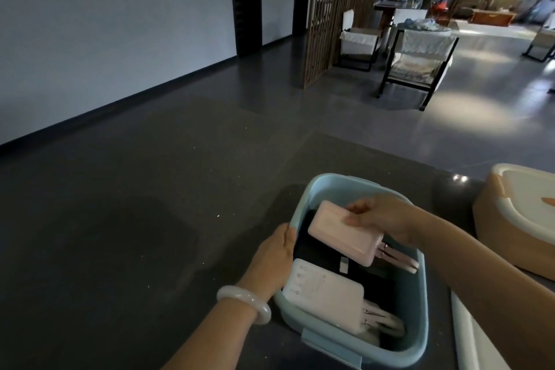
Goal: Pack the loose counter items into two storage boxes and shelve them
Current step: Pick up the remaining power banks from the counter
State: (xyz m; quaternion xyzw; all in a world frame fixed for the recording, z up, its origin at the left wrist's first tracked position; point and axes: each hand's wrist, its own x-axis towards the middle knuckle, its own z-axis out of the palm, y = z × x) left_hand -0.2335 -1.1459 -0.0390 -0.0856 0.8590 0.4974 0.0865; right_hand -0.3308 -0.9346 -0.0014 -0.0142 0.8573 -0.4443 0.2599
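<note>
My right hand [379, 216] pinches the pink power bank [345, 231] over the open blue box [420, 309], whose rim my left hand [271, 252] grips. A white power bank [324, 291] lies inside. The orange box [492, 225] sits lidded, and neither is shelved yet.

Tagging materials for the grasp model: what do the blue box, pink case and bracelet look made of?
The blue box: likely moulded plastic, matte; uniform colour, rounded rim, clip latch on the near side. The pink case: probably hard plastic, satin; soft highlights, rounded corners. The bracelet: pale, translucent, glossy; stone such as jade, or glass, cannot tell which.
</note>
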